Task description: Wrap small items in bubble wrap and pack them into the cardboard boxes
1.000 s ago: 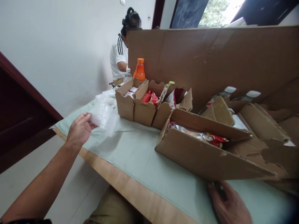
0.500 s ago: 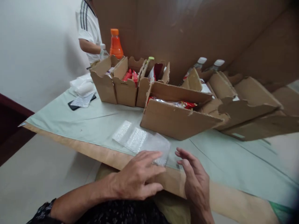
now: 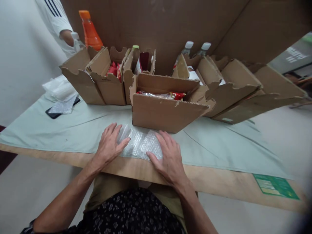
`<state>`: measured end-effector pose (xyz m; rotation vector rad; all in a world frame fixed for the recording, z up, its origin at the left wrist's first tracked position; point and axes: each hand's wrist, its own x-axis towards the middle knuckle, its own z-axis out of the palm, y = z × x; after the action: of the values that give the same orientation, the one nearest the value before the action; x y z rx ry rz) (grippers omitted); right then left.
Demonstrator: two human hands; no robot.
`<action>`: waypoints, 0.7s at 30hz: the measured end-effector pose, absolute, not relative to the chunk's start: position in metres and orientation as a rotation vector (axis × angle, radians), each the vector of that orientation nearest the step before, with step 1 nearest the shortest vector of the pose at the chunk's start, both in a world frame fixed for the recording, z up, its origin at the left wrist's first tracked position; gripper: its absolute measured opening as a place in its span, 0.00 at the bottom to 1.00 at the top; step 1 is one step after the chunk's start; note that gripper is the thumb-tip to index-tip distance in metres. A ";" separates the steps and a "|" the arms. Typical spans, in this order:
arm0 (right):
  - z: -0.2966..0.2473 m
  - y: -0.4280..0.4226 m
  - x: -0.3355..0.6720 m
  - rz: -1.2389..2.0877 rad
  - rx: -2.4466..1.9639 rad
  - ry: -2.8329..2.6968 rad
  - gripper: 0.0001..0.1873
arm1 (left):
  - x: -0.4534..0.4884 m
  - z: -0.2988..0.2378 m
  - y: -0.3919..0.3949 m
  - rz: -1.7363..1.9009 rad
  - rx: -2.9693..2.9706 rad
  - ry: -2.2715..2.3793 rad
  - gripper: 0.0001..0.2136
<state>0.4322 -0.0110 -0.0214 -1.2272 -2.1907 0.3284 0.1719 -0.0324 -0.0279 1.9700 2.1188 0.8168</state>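
Note:
A clear bubble-wrap sheet [image 3: 140, 145] lies flat on the pale green table cover [image 3: 60, 130], near the table's front edge. My left hand [image 3: 109, 146] rests flat on its left part, fingers spread. My right hand [image 3: 168, 157] lies flat on its right part, fingers stretched out. Just behind the sheet stands an open cardboard box [image 3: 163, 110] holding a red and silver snack packet [image 3: 168, 95].
Several more open cardboard boxes [image 3: 97, 78] with snacks line the back, against a tall cardboard wall. An orange bottle [image 3: 90, 31] and capped water bottles [image 3: 187, 48] stand behind them. A phone under bubble wrap [image 3: 60, 107] lies at left. Another person's white sleeve [image 3: 55, 19] shows at top left.
My left hand carried the bubble wrap from the far left and laid it in front of the box. Both hands now press flat on it. My view has tilted down and right.

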 end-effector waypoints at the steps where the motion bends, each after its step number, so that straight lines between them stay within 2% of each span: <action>1: -0.023 -0.003 0.429 0.288 -1.282 -2.200 0.31 | 0.172 -0.034 -0.028 0.795 1.943 2.136 0.27; 4: -0.032 0.013 0.427 0.268 -1.431 -2.190 0.22 | 0.174 -0.046 -0.023 0.821 1.906 2.124 0.19; 6: -0.037 0.015 0.433 0.356 -1.430 -2.160 0.12 | 0.176 -0.046 -0.025 0.906 1.856 2.069 0.14; 8: -0.038 0.011 0.441 0.499 -1.381 -2.064 0.07 | 0.177 -0.039 -0.031 1.007 1.701 2.005 0.11; 11: -0.036 0.002 0.454 0.780 -1.303 -1.790 0.07 | 0.177 -0.017 -0.041 1.124 1.311 1.860 0.12; 15: -0.039 0.000 0.467 1.139 -1.169 -1.383 0.10 | 0.173 0.005 -0.044 1.200 0.841 1.598 0.22; 18: -0.043 0.001 0.473 1.255 -1.126 -1.175 0.12 | 0.168 0.010 -0.044 1.238 0.617 1.462 0.28; 21: -0.042 0.000 0.478 1.276 -1.115 -1.088 0.12 | 0.162 0.010 -0.047 1.154 0.472 1.347 0.27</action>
<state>0.4784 0.0001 -0.0422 -1.1154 -1.0877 1.2761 0.1620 -0.0470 0.0095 0.4725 1.3471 1.1545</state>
